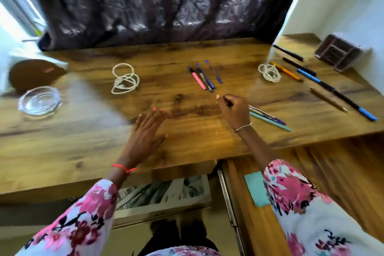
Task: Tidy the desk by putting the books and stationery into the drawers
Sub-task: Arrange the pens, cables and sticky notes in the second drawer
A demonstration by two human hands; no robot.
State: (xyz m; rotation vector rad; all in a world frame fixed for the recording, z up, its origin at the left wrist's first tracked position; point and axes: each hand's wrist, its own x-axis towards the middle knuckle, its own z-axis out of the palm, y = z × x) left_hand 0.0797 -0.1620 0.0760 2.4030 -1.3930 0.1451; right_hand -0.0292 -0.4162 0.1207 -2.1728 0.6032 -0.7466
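My right hand (232,109) is closed around a bundle of pens (268,118) that stick out to the right over the wooden desk (187,131). My left hand (148,131) rests flat on the desk with fingers apart, holding nothing. A group of pink and blue pens (204,77) lies just beyond my right hand. More pens and markers (324,85) are spread at the right side. Below the desk edge an open drawer (166,195) holds a book with a pale printed cover. A second open drawer (255,203) at the right holds a teal pad (256,190).
Two coils of white cord (124,79) (269,72) lie on the desk. A glass dish (39,101) and a brown round object (34,75) sit at the left. A dark desk organiser (337,53) stands at the far right. A dark curtain (155,2) hangs behind.
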